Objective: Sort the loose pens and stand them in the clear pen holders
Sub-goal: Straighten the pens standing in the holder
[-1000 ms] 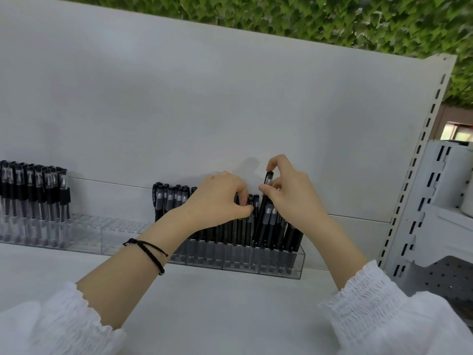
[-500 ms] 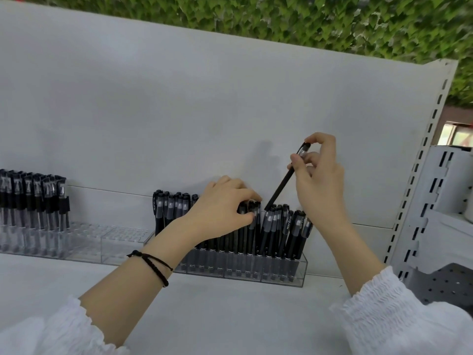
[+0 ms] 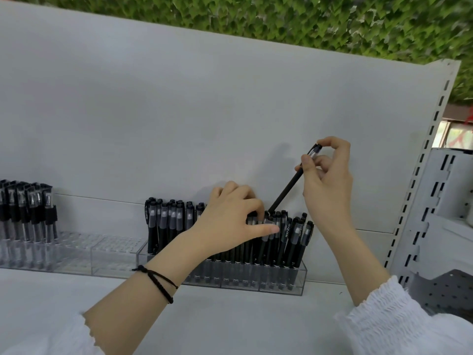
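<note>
A clear pen holder [image 3: 298,283] on the white shelf holds several black pens [image 3: 163,224] standing upright. My right hand [image 3: 326,180] pinches the cap end of one black pen [image 3: 288,190], which tilts down to the left with its lower tip among the standing pens. My left hand [image 3: 230,221] rests on the pen tops in the middle of the holder, its thumb and fingers curled around some of them. Further left, a second clear holder [image 3: 76,254] carries another group of black pens [image 3: 28,208] at its left end.
A white back panel [image 3: 204,111] rises behind the holders. At the right stand a slotted shelf upright [image 3: 419,196] and a grey perforated bracket [image 3: 450,290]. White shelf surface [image 3: 243,321] stretches in front of the holders. Green foliage runs along the top.
My right hand has lifted the pinched pen up and to the right out of the holder, then held it tilted. My left hand stays on the pen tops.
</note>
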Action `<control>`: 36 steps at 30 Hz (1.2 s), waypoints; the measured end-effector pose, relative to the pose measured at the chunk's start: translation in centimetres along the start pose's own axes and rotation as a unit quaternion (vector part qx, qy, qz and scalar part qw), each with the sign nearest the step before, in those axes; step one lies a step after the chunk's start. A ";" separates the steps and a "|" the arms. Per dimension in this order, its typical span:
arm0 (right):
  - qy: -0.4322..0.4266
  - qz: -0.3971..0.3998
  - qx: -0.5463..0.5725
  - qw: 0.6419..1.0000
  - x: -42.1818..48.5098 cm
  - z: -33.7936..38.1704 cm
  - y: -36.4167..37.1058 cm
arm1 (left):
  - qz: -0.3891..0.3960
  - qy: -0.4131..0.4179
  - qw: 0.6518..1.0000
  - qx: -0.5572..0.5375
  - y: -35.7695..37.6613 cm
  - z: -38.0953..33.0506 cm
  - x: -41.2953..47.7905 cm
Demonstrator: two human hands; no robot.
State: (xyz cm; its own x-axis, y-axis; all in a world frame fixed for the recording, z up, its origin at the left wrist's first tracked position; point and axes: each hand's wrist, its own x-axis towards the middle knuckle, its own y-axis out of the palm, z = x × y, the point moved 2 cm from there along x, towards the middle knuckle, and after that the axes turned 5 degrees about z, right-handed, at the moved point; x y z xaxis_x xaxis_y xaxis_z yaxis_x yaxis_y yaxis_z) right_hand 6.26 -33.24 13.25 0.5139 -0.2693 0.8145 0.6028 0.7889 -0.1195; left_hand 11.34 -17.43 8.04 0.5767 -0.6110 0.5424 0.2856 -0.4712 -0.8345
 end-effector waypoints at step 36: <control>0.017 0.003 0.019 1.000 0.6 -0.1 -1.0 | -0.018 0.012 1.000 -0.003 -0.6 0.3 0.0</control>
State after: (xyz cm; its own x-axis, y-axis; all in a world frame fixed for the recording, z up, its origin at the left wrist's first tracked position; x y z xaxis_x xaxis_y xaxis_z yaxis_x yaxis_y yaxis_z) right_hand 6.04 -34.25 13.75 0.5379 -0.2821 0.7944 0.5761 0.8110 -0.1021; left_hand 11.37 -16.99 8.53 0.5483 -0.6081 0.5741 0.3015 -0.4965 -0.8140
